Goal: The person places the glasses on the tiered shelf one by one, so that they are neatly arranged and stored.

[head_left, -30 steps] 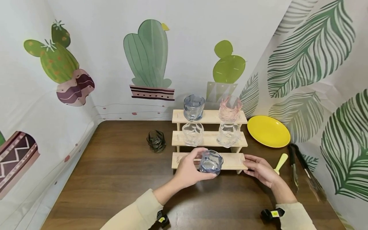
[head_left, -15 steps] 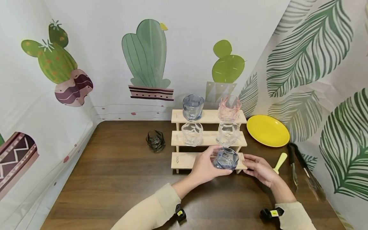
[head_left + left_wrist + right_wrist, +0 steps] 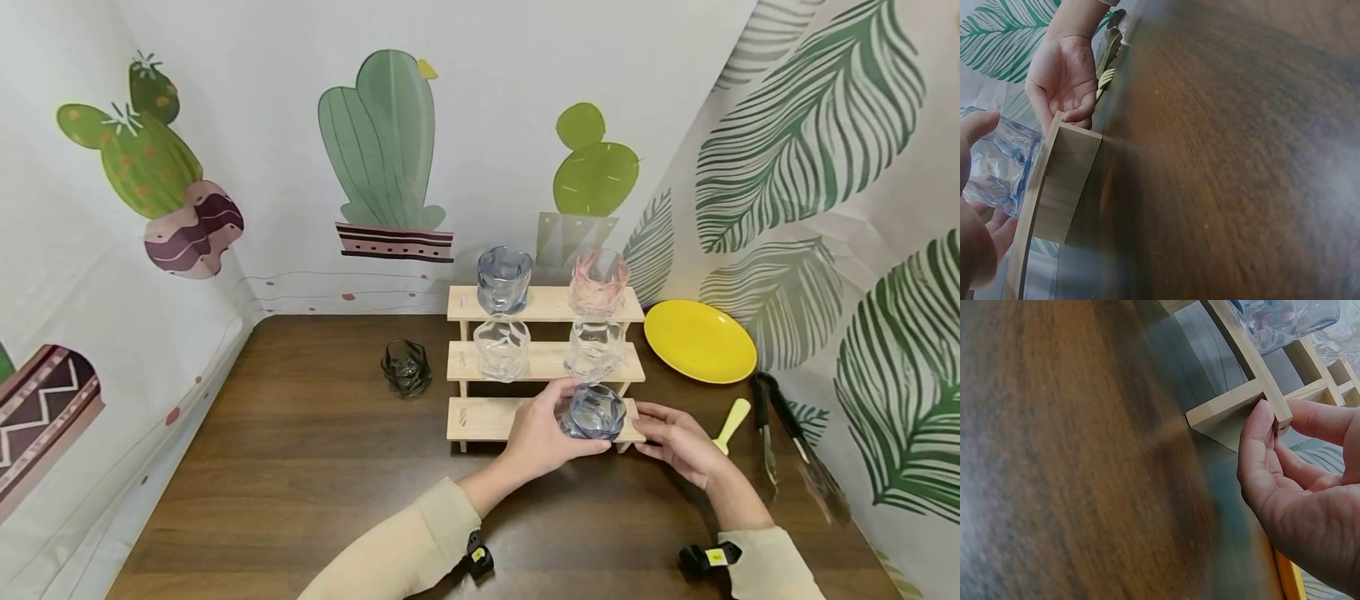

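Observation:
My left hand (image 3: pixel 542 429) curls its fingers and thumb round a bluish clear drinking glass (image 3: pixel 597 412) at the right part of the lowest step of a three-tier wooden rack (image 3: pixel 480 418). In the left wrist view the base of the glass (image 3: pixel 1004 162) is right at the board. My right hand (image 3: pixel 682 443) pinches the right end of that same board, thumb and finger on either face, as the right wrist view shows. Two clear glasses, a left one (image 3: pixel 502 348) and a right one (image 3: pixel 596 348), stand on the middle step. A blue glass (image 3: pixel 505 281) and a pink glass (image 3: pixel 599 283) occupy the top step.
Left of the rack a dark smoky glass (image 3: pixel 407 367) stands on the brown table (image 3: pixel 322 467). To the right lie a yellow plate (image 3: pixel 700 342), a pale yellow-green handle (image 3: pixel 732 423) and black-handled tongs (image 3: pixel 787 425). Patterned cloth (image 3: pixel 262 167) hangs behind.
My left hand has carried the bluish glass rightward along the lowest step to near its right end, barely shifting in the last half second. My right hand keeps its place on the board.

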The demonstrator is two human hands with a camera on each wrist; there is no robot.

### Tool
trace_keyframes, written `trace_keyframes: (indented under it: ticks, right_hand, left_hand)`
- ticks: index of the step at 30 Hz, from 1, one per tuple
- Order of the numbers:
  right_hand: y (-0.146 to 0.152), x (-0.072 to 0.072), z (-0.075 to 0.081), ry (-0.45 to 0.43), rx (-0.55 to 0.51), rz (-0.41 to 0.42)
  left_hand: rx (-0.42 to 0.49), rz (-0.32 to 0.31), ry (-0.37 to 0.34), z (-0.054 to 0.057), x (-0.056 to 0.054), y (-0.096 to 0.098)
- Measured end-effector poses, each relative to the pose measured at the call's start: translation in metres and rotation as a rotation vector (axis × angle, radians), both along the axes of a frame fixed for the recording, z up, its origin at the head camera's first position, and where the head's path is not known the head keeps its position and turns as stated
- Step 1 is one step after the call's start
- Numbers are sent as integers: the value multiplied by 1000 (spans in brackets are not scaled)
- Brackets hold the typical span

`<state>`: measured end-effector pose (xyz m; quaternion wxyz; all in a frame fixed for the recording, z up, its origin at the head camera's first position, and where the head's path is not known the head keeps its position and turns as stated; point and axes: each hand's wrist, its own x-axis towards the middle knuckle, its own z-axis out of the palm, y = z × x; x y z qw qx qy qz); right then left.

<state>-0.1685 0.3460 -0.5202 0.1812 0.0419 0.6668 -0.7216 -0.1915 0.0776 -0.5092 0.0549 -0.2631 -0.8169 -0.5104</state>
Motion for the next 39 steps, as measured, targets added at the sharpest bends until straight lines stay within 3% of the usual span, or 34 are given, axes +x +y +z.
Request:
trace_keyframes:
  ticks: [9, 16, 21, 26, 33, 39]
  right_hand:
    - [0, 0, -2, 8, -15, 5]
    - [0, -1, -2, 8, -11, 7]
    - [0, -1, -2, 15, -12, 6]
    - [1, 0, 0, 12, -2, 11]
    - [1, 1, 2, 8, -1, 15]
    - [1, 0, 2, 1, -1, 12]
  left_hand:
    - [-37, -22, 23, 2, 4, -2]
    - [-74, -12, 89, 6, 8, -18]
    - [-9, -35, 78, 5, 15, -38]
    - [75, -53, 126, 3, 19, -67]
    - [115, 24, 200, -2, 20, -116]
    - [168, 158, 229, -5, 11, -159]
